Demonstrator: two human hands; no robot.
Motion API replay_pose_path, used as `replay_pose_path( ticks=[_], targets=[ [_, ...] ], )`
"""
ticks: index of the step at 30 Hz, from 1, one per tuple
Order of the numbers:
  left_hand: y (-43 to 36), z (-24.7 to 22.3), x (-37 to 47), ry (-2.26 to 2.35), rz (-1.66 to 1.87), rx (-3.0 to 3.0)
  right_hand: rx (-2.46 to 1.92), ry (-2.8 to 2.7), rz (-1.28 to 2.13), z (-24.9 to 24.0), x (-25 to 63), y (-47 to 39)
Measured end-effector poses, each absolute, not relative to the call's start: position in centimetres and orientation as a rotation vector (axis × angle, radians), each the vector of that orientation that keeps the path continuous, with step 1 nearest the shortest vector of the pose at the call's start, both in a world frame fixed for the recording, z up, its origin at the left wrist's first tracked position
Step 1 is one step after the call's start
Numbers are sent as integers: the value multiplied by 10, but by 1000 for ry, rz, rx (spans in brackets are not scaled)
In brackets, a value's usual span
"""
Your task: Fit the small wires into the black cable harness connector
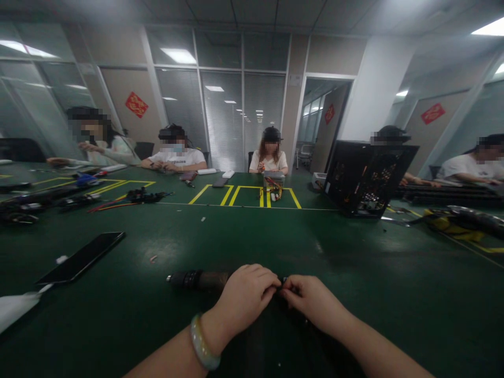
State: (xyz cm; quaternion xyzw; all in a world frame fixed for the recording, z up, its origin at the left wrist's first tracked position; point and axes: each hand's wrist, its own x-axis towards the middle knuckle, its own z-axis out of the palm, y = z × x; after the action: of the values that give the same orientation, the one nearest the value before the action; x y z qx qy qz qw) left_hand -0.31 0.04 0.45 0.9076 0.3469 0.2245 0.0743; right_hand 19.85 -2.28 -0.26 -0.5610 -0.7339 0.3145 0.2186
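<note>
A dark, rod-shaped tool (197, 280) lies on the green table, its ringed, chuck-like end and bright metal tip pointing left. Across its right part rests my left hand (250, 294), palm down, a jade-coloured bangle at the wrist. Its thumb and fingertips are pinched together close to a small dark piece. My right hand (315, 302) meets it from the right, fingers curled and pinching at the same dark piece (282, 281). Most of that piece is covered by fingertips, so its kind does not show. The hands nearly touch each other.
Left of me lie a black phone (84, 257) and a white object (18, 310). Cables (137, 197), a power supply with wires (274, 181) and a black computer case (366, 178) stand farther back. Several people sit around the table.
</note>
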Motion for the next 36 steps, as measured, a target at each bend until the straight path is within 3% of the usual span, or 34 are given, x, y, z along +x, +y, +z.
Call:
replay_pose_path(
  ticks=[36],
  targets=[
    [-2,6,-6,1081,737,2660,-1568,-2057,810,3,200,-25]
  ],
)
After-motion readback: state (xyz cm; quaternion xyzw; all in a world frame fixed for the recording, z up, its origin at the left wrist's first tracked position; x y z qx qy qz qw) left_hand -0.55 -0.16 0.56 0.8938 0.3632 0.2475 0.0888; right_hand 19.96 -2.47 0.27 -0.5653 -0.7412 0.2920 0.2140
